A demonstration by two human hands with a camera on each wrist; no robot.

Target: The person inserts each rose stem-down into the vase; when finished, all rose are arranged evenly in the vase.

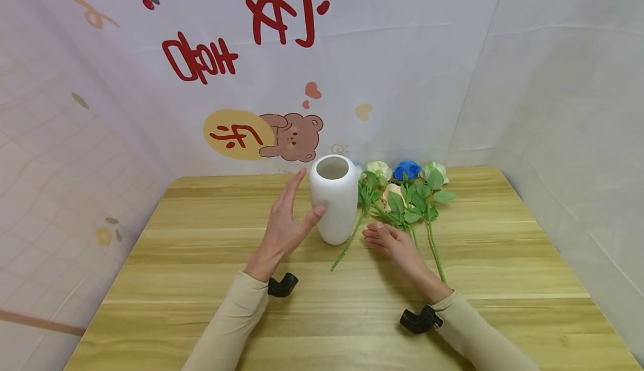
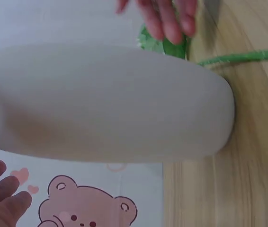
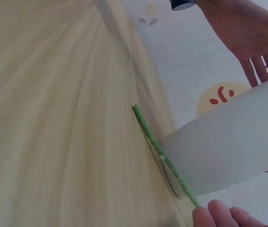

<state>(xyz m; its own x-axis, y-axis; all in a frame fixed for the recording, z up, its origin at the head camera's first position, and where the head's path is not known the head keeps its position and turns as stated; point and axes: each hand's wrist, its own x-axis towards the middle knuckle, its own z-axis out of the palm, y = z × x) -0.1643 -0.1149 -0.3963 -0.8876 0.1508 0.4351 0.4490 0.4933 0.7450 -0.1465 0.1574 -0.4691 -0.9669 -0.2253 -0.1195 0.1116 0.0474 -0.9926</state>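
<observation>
A white vase [image 1: 336, 209] stands upright on the table. Close by its left side is my left hand [image 1: 283, 227], fingers straight and spread, thumb in front of the vase; whether it touches the vase I cannot tell. My right hand [image 1: 397, 246] hovers to the right of the vase, its fingers loosely bent with nothing visible in them. Artificial roses lie behind and beside that hand: a blue rose [image 1: 407, 170], a cream rose [image 1: 378, 169], a peach rose [image 1: 393, 195] and a pale green rose [image 1: 435, 173]. One green stem [image 3: 165, 163] runs past the vase's base.
The wooden table [image 1: 201, 281] ends at a white printed cloth [image 1: 412, 52] at the back, with a bear picture [image 1: 292, 139] on it. Black wrist mounts [image 1: 283, 285] sit on both forearms.
</observation>
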